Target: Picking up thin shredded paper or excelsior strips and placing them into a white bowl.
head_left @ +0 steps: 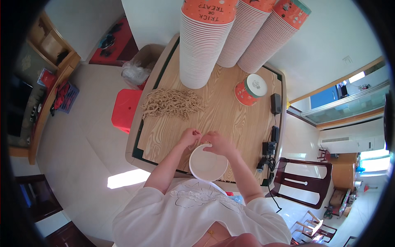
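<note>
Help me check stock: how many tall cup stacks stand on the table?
3: the left stack behind the tan string pile, the middle stack farther back, and the right stack beside it. Another could be hidden behind them.

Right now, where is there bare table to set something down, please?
The wooden tabletop is bare between the right hand and the black rectangular adapters, and between the tangled tan cord and orange round paper tub. Tall white paper cup stacks crowd the far end; the adapters, the right edge.
</note>
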### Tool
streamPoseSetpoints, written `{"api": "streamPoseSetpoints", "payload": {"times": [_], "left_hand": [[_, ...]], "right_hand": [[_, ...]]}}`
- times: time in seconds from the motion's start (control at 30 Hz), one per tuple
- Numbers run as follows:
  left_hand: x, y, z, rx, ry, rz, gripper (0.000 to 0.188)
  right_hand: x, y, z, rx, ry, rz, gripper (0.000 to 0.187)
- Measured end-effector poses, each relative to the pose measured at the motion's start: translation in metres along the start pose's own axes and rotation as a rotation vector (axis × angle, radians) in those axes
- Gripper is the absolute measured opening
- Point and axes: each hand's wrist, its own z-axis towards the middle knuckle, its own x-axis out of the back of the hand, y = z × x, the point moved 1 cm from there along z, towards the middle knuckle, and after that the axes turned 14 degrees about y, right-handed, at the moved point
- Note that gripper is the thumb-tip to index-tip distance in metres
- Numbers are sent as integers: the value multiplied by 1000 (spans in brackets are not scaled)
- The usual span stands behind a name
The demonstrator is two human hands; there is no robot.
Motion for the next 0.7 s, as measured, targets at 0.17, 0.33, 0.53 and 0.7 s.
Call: {"api": "streamPoseSetpoints", "payload": {"times": [0.17,0.33,0.53,0.7], "left_hand": [[26,9,5,-52,14,-82,14],[76,14,0,-84,31,-93,16],[100,24,-4,-71,144,-70,14],[78,65,-10,-213,164,-184,14]], "right_hand": [[10,28,9,-66,63,-151,15],[42,64,-8,-315,291,-293,14],[58,54,-22,-613,-139,-495,29],[66,16,-14,-662,-109,-440,33]]}}
